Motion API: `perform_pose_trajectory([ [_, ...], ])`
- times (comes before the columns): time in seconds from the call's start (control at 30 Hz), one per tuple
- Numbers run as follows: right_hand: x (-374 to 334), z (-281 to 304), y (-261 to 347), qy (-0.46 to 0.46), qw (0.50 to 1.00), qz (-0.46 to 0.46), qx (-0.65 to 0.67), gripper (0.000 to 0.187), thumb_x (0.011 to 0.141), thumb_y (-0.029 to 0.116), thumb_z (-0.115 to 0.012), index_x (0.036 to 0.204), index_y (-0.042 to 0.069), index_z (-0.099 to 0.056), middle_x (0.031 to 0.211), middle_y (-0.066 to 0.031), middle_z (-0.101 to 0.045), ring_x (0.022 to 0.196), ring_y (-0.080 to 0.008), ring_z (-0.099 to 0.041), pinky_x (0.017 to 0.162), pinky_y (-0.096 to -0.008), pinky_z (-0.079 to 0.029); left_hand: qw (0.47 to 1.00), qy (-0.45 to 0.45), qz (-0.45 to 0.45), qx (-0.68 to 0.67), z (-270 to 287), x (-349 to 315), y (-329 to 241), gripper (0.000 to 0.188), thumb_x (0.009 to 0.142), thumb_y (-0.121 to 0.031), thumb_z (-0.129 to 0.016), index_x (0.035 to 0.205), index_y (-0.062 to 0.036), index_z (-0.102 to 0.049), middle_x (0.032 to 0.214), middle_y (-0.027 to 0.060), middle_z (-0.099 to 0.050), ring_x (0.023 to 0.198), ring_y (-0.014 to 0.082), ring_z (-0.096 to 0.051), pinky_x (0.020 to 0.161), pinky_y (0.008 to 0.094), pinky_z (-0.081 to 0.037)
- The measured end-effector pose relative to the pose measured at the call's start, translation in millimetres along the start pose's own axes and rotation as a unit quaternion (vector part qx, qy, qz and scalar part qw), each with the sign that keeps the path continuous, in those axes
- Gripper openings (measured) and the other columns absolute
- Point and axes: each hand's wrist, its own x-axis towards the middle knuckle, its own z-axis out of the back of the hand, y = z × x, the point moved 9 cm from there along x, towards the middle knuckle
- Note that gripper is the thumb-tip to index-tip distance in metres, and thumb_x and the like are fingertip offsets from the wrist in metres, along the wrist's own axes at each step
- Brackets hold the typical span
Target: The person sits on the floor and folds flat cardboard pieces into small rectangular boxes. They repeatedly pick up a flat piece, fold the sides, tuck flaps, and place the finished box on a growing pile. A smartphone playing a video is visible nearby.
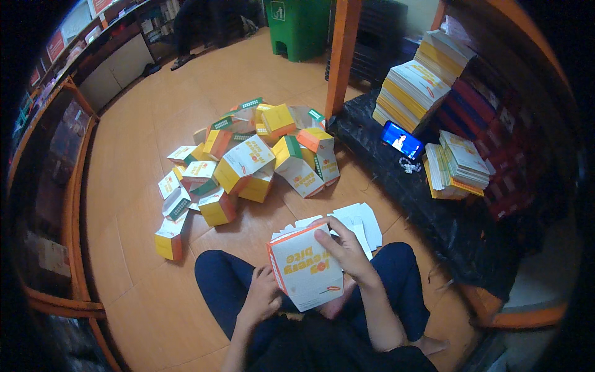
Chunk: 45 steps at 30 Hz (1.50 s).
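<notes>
A white cardboard box (pixel 307 263) with yellow lettering and an orange side is held up above my lap, its printed face toward me. My right hand (pixel 344 248) grips its upper right edge, thumb on the printed face and fingers behind. My left hand (pixel 263 294) is curled against the lower left side; part of its fingers is hidden. Just beyond the box, flat white cardboard pieces (pixel 362 224) lie on the floor, partly covered by the box and my right hand.
A heap of folded boxes (pixel 248 161) lies ahead on the tiled floor. To the right, a black-covered low platform (pixel 396 180) holds stacks of flat cartons (pixel 412 93), a smaller stack (pixel 462 161) and a lit phone (pixel 403 141). An orange post (pixel 343 56) and green bin (pixel 297 31) stand beyond.
</notes>
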Motion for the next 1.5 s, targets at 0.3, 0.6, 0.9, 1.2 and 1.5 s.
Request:
perform_pose_trajectory([
  [0.3,-13.8,-27.1,-6.5,-0.128,0.988,0.042,-0.071,0.021,0.102,0.017,-0.061,0.113,0.000,-0.065,0.103,-0.0083,-0.070,0.097,-0.0131,-0.067,0.082,-0.0276,-0.053,0.829,-0.315,0.158,-0.435,10.6,-11.0,26.4,0.044,0.103,-0.023,-0.050,0.139,0.0013,-0.050,0.138,0.0177,-0.055,0.130,0.0243,-0.051,0.110,0.0369,-0.039],
  [0.6,-27.0,-32.2,9.1,-0.119,0.984,0.062,-0.121,0.015,0.098,0.009,-0.064,0.107,-0.002,-0.062,0.090,-0.0148,-0.072,0.085,-0.0134,-0.072,0.074,-0.0284,-0.056,0.836,-0.291,0.227,-0.407,18.6,0.6,19.8,0.025,0.098,-0.016,-0.068,0.111,0.0044,-0.070,0.096,0.0046,-0.072,0.085,0.0100,-0.063,0.078,0.0255,-0.050],
  [0.9,-40.7,-64.2,-1.2,0.071,0.997,0.001,-0.033,0.036,0.098,0.021,-0.067,0.128,0.003,-0.059,0.085,-0.0129,-0.073,0.084,-0.0137,-0.072,0.069,-0.0289,-0.056,0.792,-0.430,0.144,-0.408,69.0,-14.7,27.6,0.009,0.094,-0.006,-0.068,0.098,0.0013,-0.071,0.093,0.0057,-0.072,0.085,0.0126,-0.065,0.080,0.0263,-0.051],
  [1.2,-29.1,-15.0,14.3,-0.124,0.988,0.053,0.072,0.026,0.101,0.023,-0.063,0.103,-0.002,-0.069,0.085,0.0006,-0.066,0.076,-0.0065,-0.057,0.069,-0.0253,-0.049,0.910,-0.220,0.116,-0.332,38.6,7.7,-25.8,0.035,0.095,-0.008,-0.068,0.126,0.0055,-0.058,0.104,0.0115,-0.072,0.100,0.0175,-0.068,0.092,0.0314,-0.052],
  [1.5,-34.6,-36.7,46.9,0.072,0.976,0.196,-0.066,0.048,0.077,-0.001,-0.079,0.123,0.008,-0.070,0.100,-0.0055,-0.062,0.091,-0.0156,-0.060,0.085,-0.0263,-0.046,0.787,-0.168,0.099,-0.585,39.0,1.4,23.0,0.014,0.087,0.004,-0.065,0.079,0.0026,-0.076,0.084,0.0120,-0.075,0.067,0.0132,-0.069,0.063,0.0223,-0.054],
])
